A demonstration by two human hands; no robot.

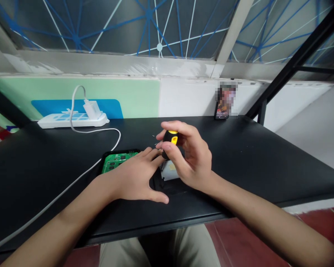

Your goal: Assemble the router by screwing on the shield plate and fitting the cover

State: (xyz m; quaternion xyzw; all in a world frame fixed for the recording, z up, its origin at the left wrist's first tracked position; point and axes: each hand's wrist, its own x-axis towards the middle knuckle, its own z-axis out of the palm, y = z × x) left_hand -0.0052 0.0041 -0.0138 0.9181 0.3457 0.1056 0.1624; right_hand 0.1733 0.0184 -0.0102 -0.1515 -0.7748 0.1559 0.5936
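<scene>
My right hand (pixel 193 155) is wrapped round a screwdriver with a black and yellow handle (pixel 171 139), held upright with its butt end toward me. Its shaft and tip are hidden behind my fingers. Beneath it lies a silver metal plate (pixel 171 171) with a small yellowish patch. My left hand (pixel 136 170) lies flat, thumb stretched out, over a black device housing with a green circuit board (pixel 115 161) in it. The left fingertips reach toward the lower end of the screwdriver; whether they touch it I cannot tell.
A white power strip (pixel 72 120) with a plugged-in charger (pixel 91 109) stands at the back left. Its white cable (pixel 72 185) runs across the black table (pixel 253 159). A phone (pixel 224 102) leans against the wall. Tiny screws (pixel 153 136) lie beyond my hands.
</scene>
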